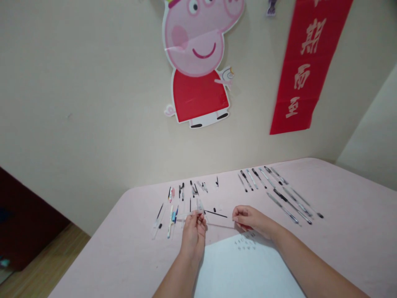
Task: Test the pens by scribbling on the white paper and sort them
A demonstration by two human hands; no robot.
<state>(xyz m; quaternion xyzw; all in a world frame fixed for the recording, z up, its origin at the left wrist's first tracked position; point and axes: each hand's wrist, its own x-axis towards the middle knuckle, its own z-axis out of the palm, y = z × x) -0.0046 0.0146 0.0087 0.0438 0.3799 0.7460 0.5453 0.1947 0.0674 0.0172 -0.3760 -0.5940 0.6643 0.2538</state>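
Observation:
My left hand (194, 227) is closed, pinching a clear pen barrel (182, 215) above the pink cloth. A pen refill (216, 213) with a black ink column stretches from those fingers toward my right hand (251, 220). My right thumb and fingers are pinched at its far end, where it looks clear and is hard to make out. A faint shadow falls on the cloth below the refill. Beside my left hand lie a pen with a light-blue part (173, 217) and a white-and-yellow pen (170, 223). A small black cap (214, 210) sits just beyond the refill.
Taken-apart pen pieces (194, 189) lie in small groups at the back left. Several whole pens (281, 199) lie in slanted rows at the right. A white sheet (242, 273) with handwriting is under my forearms. The pink-covered table (124, 248) meets the wall behind.

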